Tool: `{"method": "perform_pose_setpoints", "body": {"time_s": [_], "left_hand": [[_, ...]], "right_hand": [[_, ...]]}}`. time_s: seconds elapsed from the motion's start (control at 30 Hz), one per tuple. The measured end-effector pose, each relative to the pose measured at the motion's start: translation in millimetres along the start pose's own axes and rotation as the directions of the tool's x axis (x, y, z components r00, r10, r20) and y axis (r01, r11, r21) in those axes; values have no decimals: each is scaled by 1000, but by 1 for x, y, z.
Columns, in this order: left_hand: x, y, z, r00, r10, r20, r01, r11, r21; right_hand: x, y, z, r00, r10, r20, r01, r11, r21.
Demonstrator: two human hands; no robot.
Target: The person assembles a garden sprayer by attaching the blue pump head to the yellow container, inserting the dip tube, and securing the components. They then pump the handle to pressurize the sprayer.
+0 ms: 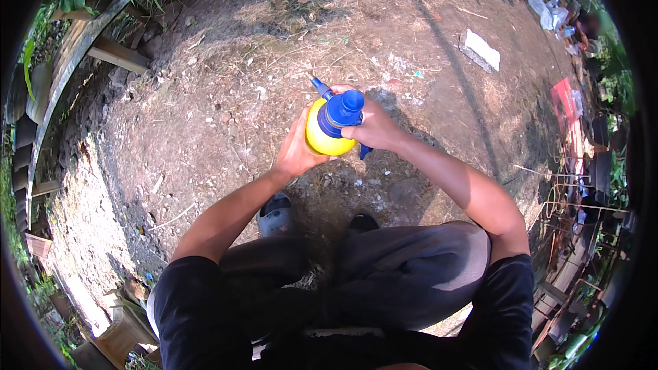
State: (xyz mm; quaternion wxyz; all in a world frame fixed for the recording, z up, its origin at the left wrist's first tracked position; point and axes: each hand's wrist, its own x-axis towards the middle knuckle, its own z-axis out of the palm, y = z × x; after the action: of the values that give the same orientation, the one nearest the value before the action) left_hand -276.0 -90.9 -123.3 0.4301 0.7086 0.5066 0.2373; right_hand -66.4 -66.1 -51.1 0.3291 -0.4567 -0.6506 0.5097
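Note:
A yellow pressure sprayer bottle (321, 138) with a blue pump head (340, 112) and a blue nozzle pointing up-left is held upright in front of me over bare dirt. My left hand (296, 151) cups the yellow body from the left side. My right hand (370, 127) wraps the blue head and handle from the right. Both forearms come in from below. My knees in dark trousers and two dark shoes (277, 214) show beneath the bottle.
Dry dirt ground (226, 116) with stones and dead leaves lies all around. A white flat block (481, 50) lies at the upper right. Curved tyres and wood planks (118, 55) line the left edge. Scrap, plastic and metal frames clutter the right edge (569, 103).

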Motion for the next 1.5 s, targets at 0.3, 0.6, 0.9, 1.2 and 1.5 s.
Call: {"method": "perform_pose_setpoints", "body": {"time_s": [0.3,0.6,0.9,1.2,1.5], "left_hand": [[67,1,-21,996,75,-42,-69,987,149],[86,-6,-14,993,116,3,-115,976,183],[74,0,-8,996,-6,-87,3,1000,-31],[51,-59,43,985,34,-168,-10,990,138],[27,-62,29,987,-42,-156,79,968,238]], "right_hand": [[66,-10,-18,966,49,252,11,973,-230],[70,-34,-71,995,-78,-59,-7,542,-840],[36,-28,-15,969,229,-98,-245,805,-540],[48,-70,-51,921,313,-231,-378,579,-722],[44,-59,37,759,588,-279,-645,622,-444]]}}
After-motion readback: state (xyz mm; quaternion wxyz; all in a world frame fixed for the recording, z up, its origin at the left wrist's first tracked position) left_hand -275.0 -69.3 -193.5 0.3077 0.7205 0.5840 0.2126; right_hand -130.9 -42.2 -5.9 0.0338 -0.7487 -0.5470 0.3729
